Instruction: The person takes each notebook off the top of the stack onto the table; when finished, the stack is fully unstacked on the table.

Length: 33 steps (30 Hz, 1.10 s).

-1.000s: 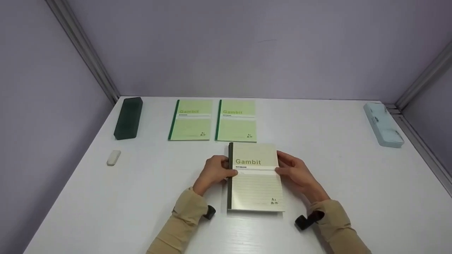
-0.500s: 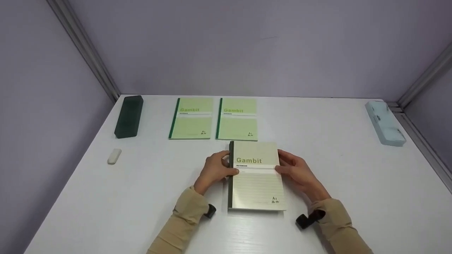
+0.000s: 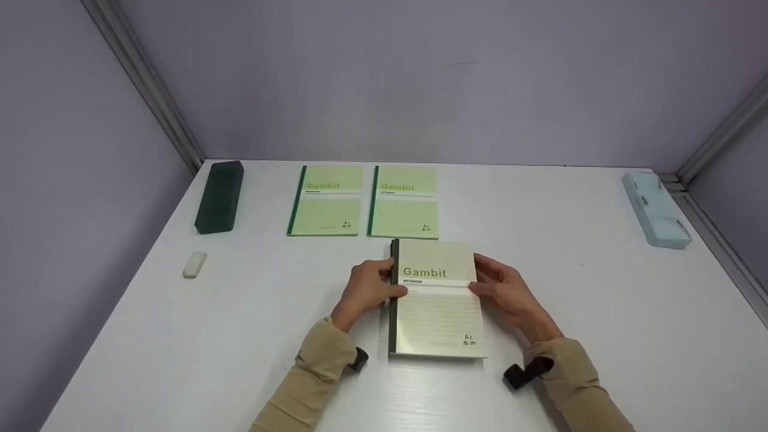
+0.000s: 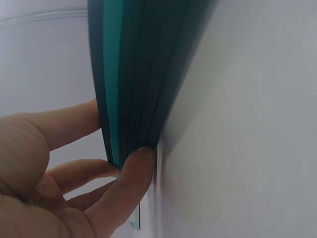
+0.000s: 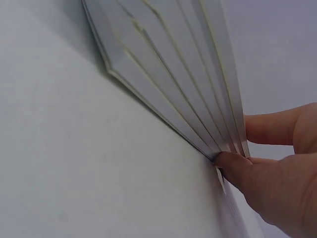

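A stack of several Gambit notebooks (image 3: 441, 318) lies at the front middle in the head view, dark spine side to the left. My left hand (image 3: 367, 289) grips the spine side, thumb on top of the cover. On the opposite long edge my right hand (image 3: 509, 295) holds the stack, thumb at the cover's edge. The left wrist view shows the layered green spines (image 4: 141, 79) between thumb and fingers. In the right wrist view the page edges (image 5: 183, 79) fan slightly apart, pinched near one end, close over the table.
Two light green notebooks (image 3: 329, 210) lie side by side behind the stack. A dark green case (image 3: 219, 198) and a white eraser (image 3: 195, 264) are at left. A pale blue case (image 3: 655, 210) stands at the far right. Walls bound the white table (image 3: 576, 282) at back.
Both hands keep their hold on the notebook stack, which stays almost still. The whole head view has shifted slightly.
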Tool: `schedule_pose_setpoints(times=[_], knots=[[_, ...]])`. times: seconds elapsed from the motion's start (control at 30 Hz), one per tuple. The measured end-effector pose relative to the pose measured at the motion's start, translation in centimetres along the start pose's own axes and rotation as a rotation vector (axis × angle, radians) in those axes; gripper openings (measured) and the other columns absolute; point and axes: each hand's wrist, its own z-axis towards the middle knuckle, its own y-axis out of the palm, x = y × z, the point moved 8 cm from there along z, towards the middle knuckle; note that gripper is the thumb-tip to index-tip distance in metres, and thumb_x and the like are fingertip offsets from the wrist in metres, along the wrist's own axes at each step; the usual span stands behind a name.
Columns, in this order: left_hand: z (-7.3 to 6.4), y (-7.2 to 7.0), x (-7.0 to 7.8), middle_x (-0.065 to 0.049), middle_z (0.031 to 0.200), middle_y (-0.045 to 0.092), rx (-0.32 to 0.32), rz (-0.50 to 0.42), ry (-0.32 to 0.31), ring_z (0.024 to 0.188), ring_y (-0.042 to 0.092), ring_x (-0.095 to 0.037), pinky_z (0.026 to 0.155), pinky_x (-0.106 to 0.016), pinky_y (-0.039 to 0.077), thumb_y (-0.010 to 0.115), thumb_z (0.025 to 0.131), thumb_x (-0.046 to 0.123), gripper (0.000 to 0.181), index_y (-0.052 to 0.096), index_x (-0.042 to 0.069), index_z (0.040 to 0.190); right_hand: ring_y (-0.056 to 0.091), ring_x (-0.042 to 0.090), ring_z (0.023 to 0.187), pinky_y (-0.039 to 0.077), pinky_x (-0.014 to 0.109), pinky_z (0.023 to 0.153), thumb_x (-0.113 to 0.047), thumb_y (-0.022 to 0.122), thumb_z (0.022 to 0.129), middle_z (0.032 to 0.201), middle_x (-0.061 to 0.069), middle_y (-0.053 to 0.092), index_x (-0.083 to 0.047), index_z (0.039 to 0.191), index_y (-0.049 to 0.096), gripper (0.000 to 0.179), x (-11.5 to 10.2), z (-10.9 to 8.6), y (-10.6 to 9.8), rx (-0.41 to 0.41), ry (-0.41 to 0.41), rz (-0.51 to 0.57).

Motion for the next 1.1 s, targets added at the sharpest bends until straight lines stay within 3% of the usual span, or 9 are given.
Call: schedule_pose_setpoints(times=[0.2, 0.33, 0.53, 0.67, 0.77, 0.87, 0.93, 1.1], knots=[[0.0, 0.1, -0.1, -0.016, 0.118, 0.064, -0.011, 0.003, -0.003, 0.070, 0.057, -0.015, 0.052, -0.026, 0.048, 0.079, 0.078, 0.018, 0.067, 0.051, 0.003, 0.137, 0.023, 0.029, 0.142, 0.038, 0.026, 0.102, 0.013, 0.056, 0.087, 0.154, 0.021, 0.022, 0.004, 0.150, 0.020, 0.073, -0.1, 0.0, -0.1, 0.019, -0.002, -0.013], [0.0, 0.2, -0.1, -0.016, 0.120, 0.063, -0.012, -0.002, 0.013, 0.069, 0.059, -0.017, 0.052, -0.027, 0.049, 0.077, 0.080, 0.021, 0.065, 0.051, 0.005, 0.138, 0.027, 0.030, 0.140, 0.042, 0.023, 0.097, 0.013, 0.056, 0.087, 0.154, 0.021, 0.024, 0.002, 0.151, 0.018, 0.075, -0.1, -0.1, -0.2, 0.028, -0.006, -0.018], [0.2, 0.2, 0.0, -0.014, 0.130, 0.059, 0.008, 0.032, 0.027, 0.092, 0.061, -0.021, 0.064, -0.028, 0.051, 0.063, 0.091, 0.015, 0.041, 0.058, 0.008, 0.131, 0.039, 0.031, 0.133, 0.048, 0.024, 0.088, 0.011, 0.055, 0.088, 0.152, 0.021, 0.029, -0.001, 0.153, 0.014, 0.078, -0.1, -0.2, -0.2, 0.025, 0.007, 0.023], [0.3, 0.3, -0.3, -0.013, 0.125, 0.062, 0.020, -0.008, -0.009, 0.085, 0.061, -0.020, 0.055, -0.025, 0.049, 0.061, 0.089, 0.007, 0.041, 0.060, 0.011, 0.131, 0.045, 0.030, 0.129, 0.049, 0.025, 0.087, 0.008, 0.057, 0.089, 0.150, 0.023, 0.032, 0.002, 0.151, 0.016, 0.074, -0.2, -0.3, -0.4, 0.029, 0.018, -0.018], [0.3, 0.3, -0.4, -0.012, 0.121, 0.063, 0.030, -0.011, 0.001, 0.091, 0.059, -0.020, 0.055, -0.024, 0.048, 0.064, 0.087, 0.007, 0.043, 0.061, 0.010, 0.130, 0.051, 0.029, 0.124, 0.050, 0.026, 0.087, 0.005, 0.058, 0.090, 0.146, 0.025, 0.037, 0.006, 0.148, 0.023, 0.068, -0.3, -0.4, -0.8, 0.043, 0.023, -0.062], [0.3, 0.2, -0.3, -0.012, 0.124, 0.062, 0.031, 0.003, 0.025, 0.100, 0.058, -0.022, 0.062, -0.028, 0.051, 0.065, 0.088, 0.010, 0.042, 0.061, 0.008, 0.129, 0.056, 0.025, 0.117, 0.050, 0.026, 0.086, 0.003, 0.059, 0.090, 0.141, 0.027, 0.043, 0.008, 0.145, 0.029, 0.063, -0.3, -0.5, -1.1, 0.055, 0.032, -0.085], [0.3, 0.3, -0.3, -0.013, 0.128, 0.060, 0.031, 0.015, 0.041, 0.110, 0.057, -0.025, 0.075, -0.033, 0.052, 0.067, 0.088, 0.013, 0.042, 0.061, 0.007, 0.129, 0.059, 0.023, 0.113, 0.050, 0.026, 0.085, 0.003, 0.060, 0.090, 0.139, 0.028, 0.045, 0.008, 0.144, 0.031, 0.062, -0.3, -0.6, -1.2, 0.058, 0.038, -0.095], [0.2, 0.3, 0.0, -0.013, 0.130, 0.059, 0.023, 0.012, 0.066, 0.121, 0.052, -0.027, 0.095, -0.040, 0.044, 0.068, 0.088, 0.016, 0.043, 0.060, 0.004, 0.129, 0.062, 0.018, 0.102, 0.051, 0.025, 0.081, -0.001, 0.064, 0.089, 0.132, 0.026, 0.053, 0.009, 0.140, 0.037, 0.059, -0.2, -0.7, -1.7, 0.091, 0.067, -0.132]])
